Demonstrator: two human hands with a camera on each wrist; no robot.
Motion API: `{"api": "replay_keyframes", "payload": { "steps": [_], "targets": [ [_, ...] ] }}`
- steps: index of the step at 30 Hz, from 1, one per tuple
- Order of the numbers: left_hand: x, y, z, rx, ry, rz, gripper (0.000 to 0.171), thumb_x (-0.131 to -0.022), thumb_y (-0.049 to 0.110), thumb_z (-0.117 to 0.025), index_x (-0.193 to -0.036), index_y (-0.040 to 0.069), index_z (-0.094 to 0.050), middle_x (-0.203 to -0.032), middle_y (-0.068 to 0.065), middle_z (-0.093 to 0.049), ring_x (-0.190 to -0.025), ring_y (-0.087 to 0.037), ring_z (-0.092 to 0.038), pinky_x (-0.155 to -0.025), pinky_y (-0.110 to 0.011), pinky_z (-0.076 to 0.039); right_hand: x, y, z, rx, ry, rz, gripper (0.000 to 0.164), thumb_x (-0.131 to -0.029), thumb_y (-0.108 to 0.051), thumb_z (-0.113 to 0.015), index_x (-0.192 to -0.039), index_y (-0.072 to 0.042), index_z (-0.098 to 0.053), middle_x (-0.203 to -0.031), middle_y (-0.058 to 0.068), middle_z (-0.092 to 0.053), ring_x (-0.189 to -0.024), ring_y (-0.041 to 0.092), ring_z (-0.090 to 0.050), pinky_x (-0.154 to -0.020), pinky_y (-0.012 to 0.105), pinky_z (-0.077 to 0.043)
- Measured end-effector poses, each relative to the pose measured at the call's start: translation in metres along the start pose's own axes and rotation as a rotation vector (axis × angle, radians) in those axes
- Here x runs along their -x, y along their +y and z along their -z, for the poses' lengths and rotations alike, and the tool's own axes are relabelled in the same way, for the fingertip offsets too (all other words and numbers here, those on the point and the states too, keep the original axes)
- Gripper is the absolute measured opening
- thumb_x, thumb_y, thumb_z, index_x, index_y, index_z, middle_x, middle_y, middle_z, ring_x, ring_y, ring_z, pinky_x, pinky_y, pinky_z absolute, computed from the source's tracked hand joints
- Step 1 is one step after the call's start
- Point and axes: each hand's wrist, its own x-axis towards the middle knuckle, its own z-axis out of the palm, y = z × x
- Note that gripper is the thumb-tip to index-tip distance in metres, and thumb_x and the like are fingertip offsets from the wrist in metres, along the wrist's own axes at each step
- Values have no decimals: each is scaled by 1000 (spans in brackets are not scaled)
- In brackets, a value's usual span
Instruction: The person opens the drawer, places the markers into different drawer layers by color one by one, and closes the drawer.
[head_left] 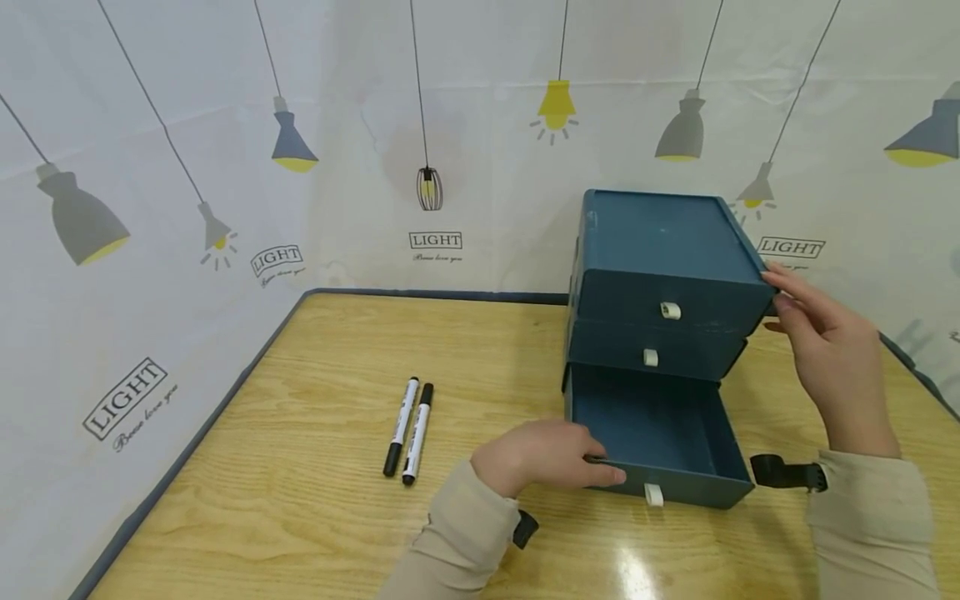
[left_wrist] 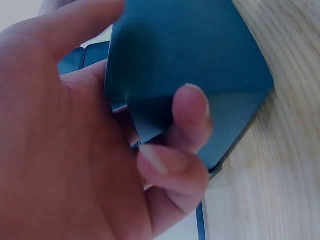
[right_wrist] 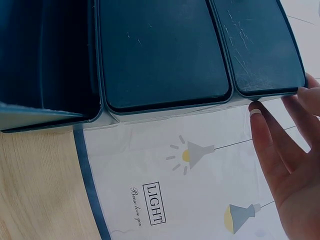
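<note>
A dark blue three-drawer box point(head_left: 660, 233) stands at the right of the table, its bottom drawer point(head_left: 648, 425) pulled out and no contents showing inside. My left hand point(head_left: 542, 454) grips the front left corner of that drawer. Its thumb lies along the front and other fingers point(left_wrist: 192, 115) curl round the side. At the box's upper right front corner, my right hand point(head_left: 836, 354) rests with fingers extended against the edge. In the right wrist view, one fingertip point(right_wrist: 256, 114) touches the side of the top section. The two upper drawers are closed.
Two white markers point(head_left: 401, 425) with black caps lie side by side on the wooden table point(head_left: 300, 467), left of the box. A white cloth point(head_left: 480, 150) printed with lamps hangs behind and at the left. Small white pull tabs point(head_left: 654, 495) sit on the drawer fronts.
</note>
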Motion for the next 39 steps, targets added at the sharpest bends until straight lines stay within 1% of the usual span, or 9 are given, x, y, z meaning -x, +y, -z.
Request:
{"api": "replay_keyframes", "payload": {
  "steps": [5,9,12,18,24,26,29,33,39],
  "targets": [
    [0,2,-1,-53,-7,16,47,-88,50,-46,-124,21,-54,-123,7,-51,-112,-8,-47,-91,-25,-37,0,0,0,4,-2,-3,34,-95,-23,-42,-127,-33,-49,-133,-16,-41,-99,-6,-51,-70,7,-41],
    [0,2,-1,-45,-18,43,46,-88,49,-46,-125,23,-53,-125,9,-49,-114,-8,-46,-92,-25,-37,0,0,0,-2,-4,-7,34,-95,-23,-42,-127,-33,-49,-133,-15,-41,-99,-5,-51,-70,7,-41],
    [-1,2,-1,-39,-22,47,45,-88,49,-46,-125,25,-52,-125,11,-49,-114,-7,-46,-92,-26,-37,0,1,1,-6,-5,-8,34,-95,-23,-42,-127,-33,-49,-133,-15,-41,-99,-5,-51,-70,7,-41],
    [-1,2,-2,-42,11,8,37,-89,46,-47,-121,29,-55,-117,15,-53,-104,-4,-51,-85,-24,-41,1,1,1,1,-8,-6,34,-95,-23,-42,-127,-33,-49,-133,-15,-41,-98,-7,-51,-69,7,-41],
    [7,6,5,-10,64,-15,33,-90,44,-46,-118,30,-57,-116,16,-53,-98,-2,-53,-80,-23,-43,0,-1,1,-12,-1,4,34,-94,-22,-43,-126,-32,-50,-133,-14,-42,-97,-6,-52,-70,7,-41],
    [11,6,9,14,79,-29,32,-90,43,-47,-117,30,-57,-114,17,-54,-92,0,-54,-76,-22,-44,-1,-2,1,-17,2,9,34,-94,-22,-43,-126,-31,-51,-133,-13,-42,-97,-6,-52,-70,7,-41],
    [16,6,15,78,98,-48,31,-91,41,-46,-118,28,-57,-105,16,-57,-74,-1,-57,-70,-20,-44,-1,-2,0,-16,3,10,34,-94,-22,-43,-126,-31,-51,-132,-14,-42,-98,-6,-52,-70,6,-41],
    [22,5,22,136,147,-68,31,-92,38,-47,-118,25,-57,-95,16,-58,-61,-2,-54,-64,-19,-43,-1,-1,0,-8,0,-1,34,-94,-22,-43,-126,-32,-50,-132,-14,-42,-98,-6,-52,-69,6,-41],
    [27,-3,32,102,309,-104,25,-92,34,-48,-109,22,-62,-90,15,-59,-70,2,-51,-63,-17,-42,0,-1,1,1,-3,-12,34,-94,-23,-43,-126,-33,-49,-133,-16,-41,-99,-6,-51,-69,7,-41]
  ]
}}
